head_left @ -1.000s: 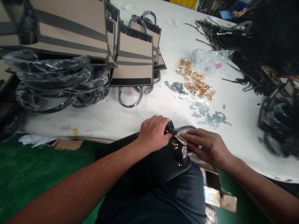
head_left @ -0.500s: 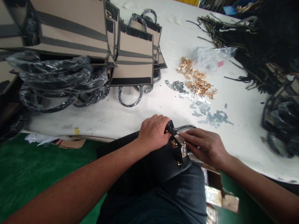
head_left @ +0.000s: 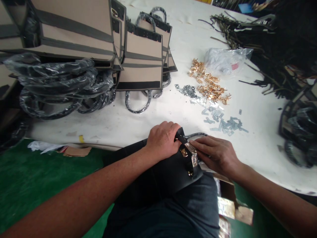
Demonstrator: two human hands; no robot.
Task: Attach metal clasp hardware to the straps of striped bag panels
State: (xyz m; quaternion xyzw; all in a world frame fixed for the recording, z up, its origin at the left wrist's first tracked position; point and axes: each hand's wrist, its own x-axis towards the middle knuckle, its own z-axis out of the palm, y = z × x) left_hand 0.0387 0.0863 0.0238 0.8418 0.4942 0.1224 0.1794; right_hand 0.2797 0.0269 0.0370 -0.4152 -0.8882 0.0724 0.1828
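A black handbag point(head_left: 153, 175) lies across my lap, its upper end against the table edge. My left hand point(head_left: 163, 140) is closed over the bag's top edge, thumb beside a black strap point(head_left: 180, 137). That strap carries a shiny metal plate point(head_left: 192, 150). My right hand point(head_left: 218, 153) presses its fingertips together at the strap's far side, by the plate; the fingers are closed on the strap as far as I can see. A gold clasp point(head_left: 184, 152) and a second gold fitting point(head_left: 190, 173) sit on the bag's face. The wrapped handle point(head_left: 196, 135) shows behind, partly hidden.
Beige and black bags point(head_left: 142, 59) with plastic-wrapped handles point(head_left: 56, 86) are stacked at the left. Gold fittings point(head_left: 211, 91), silver plates point(head_left: 230, 125) and a plastic bag point(head_left: 223, 61) lie on the white table point(head_left: 158, 112). Black straps point(head_left: 235, 33) pile up at the right. Cartons point(head_left: 244, 215) stand below.
Both hands keep almost the same hold on the handbag and strap. The view has shifted very slightly; nothing else has visibly moved.
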